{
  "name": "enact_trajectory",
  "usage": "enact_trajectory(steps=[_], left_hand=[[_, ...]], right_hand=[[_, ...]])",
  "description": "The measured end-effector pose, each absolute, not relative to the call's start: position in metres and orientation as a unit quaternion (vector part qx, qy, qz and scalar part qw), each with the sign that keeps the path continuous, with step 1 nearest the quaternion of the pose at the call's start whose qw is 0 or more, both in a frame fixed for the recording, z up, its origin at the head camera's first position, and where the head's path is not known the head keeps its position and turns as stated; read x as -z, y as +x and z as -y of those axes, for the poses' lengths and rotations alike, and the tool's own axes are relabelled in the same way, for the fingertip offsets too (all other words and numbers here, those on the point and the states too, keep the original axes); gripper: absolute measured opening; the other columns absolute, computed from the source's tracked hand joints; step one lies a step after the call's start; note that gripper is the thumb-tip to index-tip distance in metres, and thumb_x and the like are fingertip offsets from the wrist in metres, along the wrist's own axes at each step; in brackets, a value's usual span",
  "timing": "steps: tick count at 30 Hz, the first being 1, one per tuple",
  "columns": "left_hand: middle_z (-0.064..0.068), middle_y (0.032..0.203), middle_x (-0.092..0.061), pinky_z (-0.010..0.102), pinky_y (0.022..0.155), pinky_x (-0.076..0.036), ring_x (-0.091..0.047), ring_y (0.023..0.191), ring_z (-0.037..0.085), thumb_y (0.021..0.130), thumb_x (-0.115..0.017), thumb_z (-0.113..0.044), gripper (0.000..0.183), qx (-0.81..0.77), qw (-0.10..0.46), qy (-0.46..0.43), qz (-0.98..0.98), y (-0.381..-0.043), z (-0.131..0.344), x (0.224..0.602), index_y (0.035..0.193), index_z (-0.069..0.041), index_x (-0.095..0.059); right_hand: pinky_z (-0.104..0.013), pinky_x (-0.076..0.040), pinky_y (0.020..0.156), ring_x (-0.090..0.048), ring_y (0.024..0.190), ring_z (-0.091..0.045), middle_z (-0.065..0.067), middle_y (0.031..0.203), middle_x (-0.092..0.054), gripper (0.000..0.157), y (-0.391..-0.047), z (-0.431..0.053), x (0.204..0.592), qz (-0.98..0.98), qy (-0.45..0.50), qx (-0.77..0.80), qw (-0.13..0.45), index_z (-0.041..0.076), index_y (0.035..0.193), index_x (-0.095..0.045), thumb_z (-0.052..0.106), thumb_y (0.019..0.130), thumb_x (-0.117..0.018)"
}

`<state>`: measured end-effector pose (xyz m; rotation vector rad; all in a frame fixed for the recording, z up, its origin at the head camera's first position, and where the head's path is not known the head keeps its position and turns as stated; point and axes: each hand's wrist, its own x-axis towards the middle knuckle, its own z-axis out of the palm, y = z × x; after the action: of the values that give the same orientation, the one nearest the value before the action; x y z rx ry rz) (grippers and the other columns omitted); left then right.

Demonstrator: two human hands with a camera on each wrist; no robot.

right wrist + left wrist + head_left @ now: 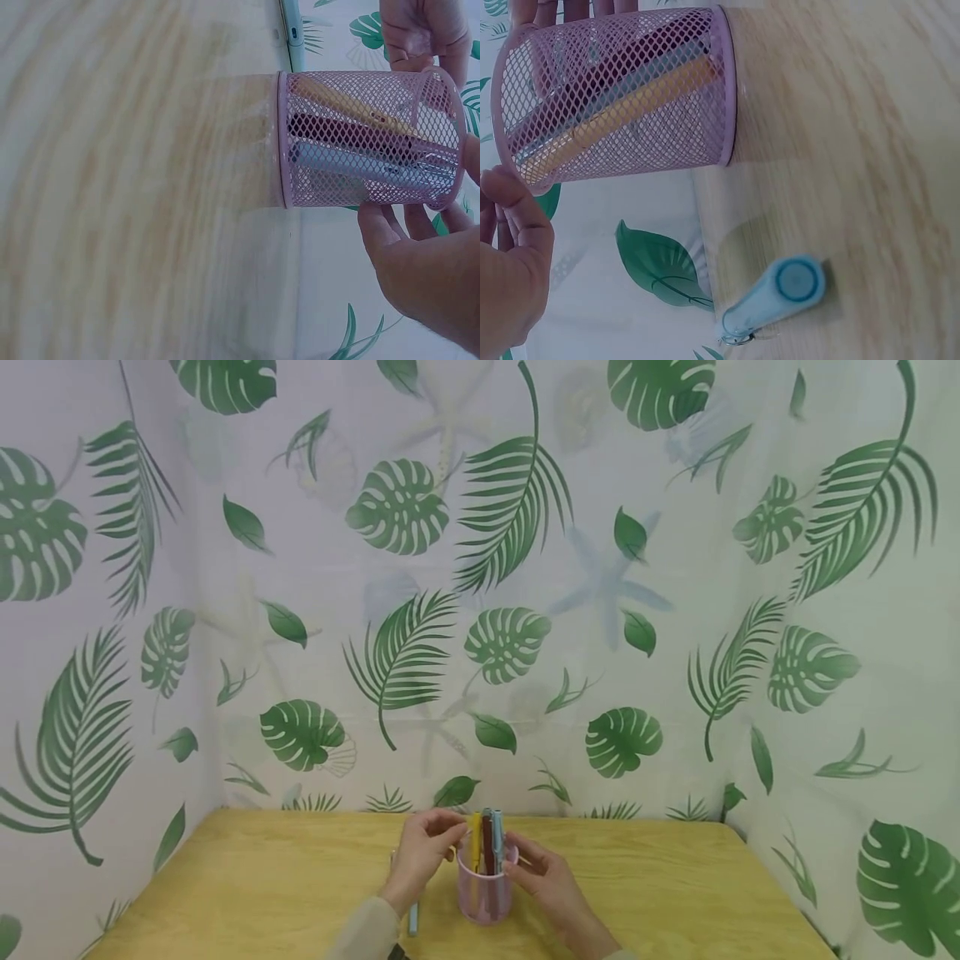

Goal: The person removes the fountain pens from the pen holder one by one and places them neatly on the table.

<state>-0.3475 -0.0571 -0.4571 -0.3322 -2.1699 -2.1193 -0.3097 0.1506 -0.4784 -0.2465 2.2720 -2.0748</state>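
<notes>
A pink mesh pen holder (pixel 467 900) stands upright on the table between both hands. Inside it lean a yellow pen (pixel 476 839), a dark red pen (pixel 488 845) and a light blue pen (pixel 498 841), their upper ends above the rim. My left hand (pixel 423 853) pinches the holder's rim on the left with thumb and fingertips. From the right, my right hand (pixel 551 883) grips the holder near its top, thumb at the near side and fingers curled behind. Another light blue pen (pixel 780 292) lies on the table left of the holder, partly hidden by my left hand in the head view.
The wood-grain table (pixel 300 868) extends to both sides of the holder. Leaf-printed white curtains (pixel 555 568) enclose its back and sides. A light sleeve (pixel 367 931) covers my left forearm.
</notes>
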Motion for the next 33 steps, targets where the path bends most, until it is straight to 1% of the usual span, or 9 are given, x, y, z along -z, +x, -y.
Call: enact_trajectory(steps=[5, 9, 10, 12, 16, 17, 20, 26, 33], left_hand=[[0.016, 0.09, -0.071, 0.019, 0.056, -0.049, -0.06, 0.07, 0.011, 0.09, -0.07, -0.008, 0.017, 0.693, 0.047, -0.113, 0.711, -0.349, 0.054, 0.459, 0.103, 0.002, -0.07], [0.012, 0.094, -0.071, 0.02, 0.058, -0.049, -0.059, 0.072, 0.011, 0.088, -0.071, -0.011, 0.018, 0.677, 0.055, -0.117, 0.724, -0.349, 0.051, 0.459, 0.103, -0.001, -0.071], [0.011, 0.095, -0.072, 0.02, 0.06, -0.05, -0.06, 0.074, 0.011, 0.088, -0.072, -0.012, 0.018, 0.672, 0.059, -0.121, 0.728, -0.349, 0.05, 0.458, 0.103, -0.002, -0.071], [0.013, 0.099, -0.071, 0.022, 0.066, -0.051, -0.061, 0.081, 0.013, 0.088, -0.072, -0.011, 0.019, 0.663, 0.067, -0.126, 0.735, -0.344, 0.048, 0.451, 0.105, -0.001, -0.071], [0.014, 0.104, -0.071, 0.024, 0.076, -0.053, -0.063, 0.091, 0.015, 0.087, -0.073, -0.011, 0.021, 0.658, 0.082, -0.127, 0.737, -0.344, 0.044, 0.45, 0.106, -0.002, -0.071], [0.015, 0.105, -0.071, 0.025, 0.077, -0.053, -0.064, 0.092, 0.016, 0.087, -0.073, -0.012, 0.021, 0.658, 0.084, -0.125, 0.738, -0.344, 0.043, 0.449, 0.106, -0.002, -0.071], [0.009, 0.102, -0.072, 0.025, 0.079, -0.053, -0.064, 0.09, 0.013, 0.086, -0.076, -0.017, 0.022, 0.653, 0.087, -0.124, 0.742, -0.349, 0.041, 0.454, 0.104, -0.006, -0.072], [0.006, 0.095, -0.071, 0.026, 0.072, -0.052, -0.062, 0.084, 0.014, 0.083, -0.078, -0.019, 0.023, 0.644, 0.093, -0.122, 0.749, -0.352, 0.038, 0.454, 0.102, -0.007, -0.074], [0.004, 0.093, -0.07, 0.023, 0.067, -0.046, -0.056, 0.08, 0.014, 0.08, -0.082, -0.022, 0.024, 0.619, 0.108, -0.121, 0.769, -0.353, 0.033, 0.455, 0.1, -0.012, -0.075]], right_hand=[[-0.049, -0.044, 0.107, -0.044, 0.133, -0.045, -0.023, 0.151, -0.039, 0.056, -0.31, -0.151, 0.48, -0.736, -0.081, 0.672, 0.023, 0.003, 0.145, -0.045, 0.019, 0.095, -0.065], [-0.048, -0.044, 0.107, -0.044, 0.134, -0.045, -0.023, 0.151, -0.039, 0.057, -0.31, -0.152, 0.481, -0.734, -0.079, 0.674, 0.023, 0.003, 0.145, -0.044, 0.019, 0.095, -0.065], [-0.048, -0.044, 0.107, -0.044, 0.134, -0.044, -0.023, 0.151, -0.039, 0.057, -0.31, -0.152, 0.48, -0.733, -0.078, 0.675, 0.024, 0.003, 0.145, -0.044, 0.019, 0.095, -0.065], [-0.048, -0.044, 0.107, -0.045, 0.134, -0.044, -0.023, 0.151, -0.039, 0.057, -0.309, -0.152, 0.479, -0.733, -0.077, 0.676, 0.024, 0.004, 0.145, -0.044, 0.02, 0.095, -0.065], [-0.049, -0.043, 0.107, -0.045, 0.134, -0.044, -0.023, 0.151, -0.039, 0.057, -0.307, -0.152, 0.476, -0.733, -0.079, 0.675, 0.026, 0.003, 0.145, -0.044, 0.021, 0.095, -0.065], [-0.049, -0.043, 0.107, -0.044, 0.134, -0.045, -0.022, 0.151, -0.04, 0.057, -0.307, -0.152, 0.475, -0.733, -0.08, 0.675, 0.027, 0.003, 0.145, -0.044, 0.021, 0.095, -0.065], [-0.05, -0.043, 0.108, -0.044, 0.134, -0.045, -0.022, 0.151, -0.04, 0.057, -0.307, -0.152, 0.475, -0.735, -0.081, 0.672, 0.029, 0.004, 0.145, -0.044, 0.022, 0.095, -0.065], [-0.051, -0.042, 0.108, -0.044, 0.134, -0.044, -0.021, 0.151, -0.04, 0.057, -0.306, -0.151, 0.475, -0.736, -0.079, 0.672, 0.03, 0.005, 0.146, -0.044, 0.023, 0.095, -0.065], [-0.051, -0.043, 0.107, -0.044, 0.134, -0.044, -0.021, 0.151, -0.04, 0.057, -0.308, -0.151, 0.477, -0.742, -0.074, 0.666, 0.03, 0.006, 0.146, -0.045, 0.023, 0.095, -0.065]])
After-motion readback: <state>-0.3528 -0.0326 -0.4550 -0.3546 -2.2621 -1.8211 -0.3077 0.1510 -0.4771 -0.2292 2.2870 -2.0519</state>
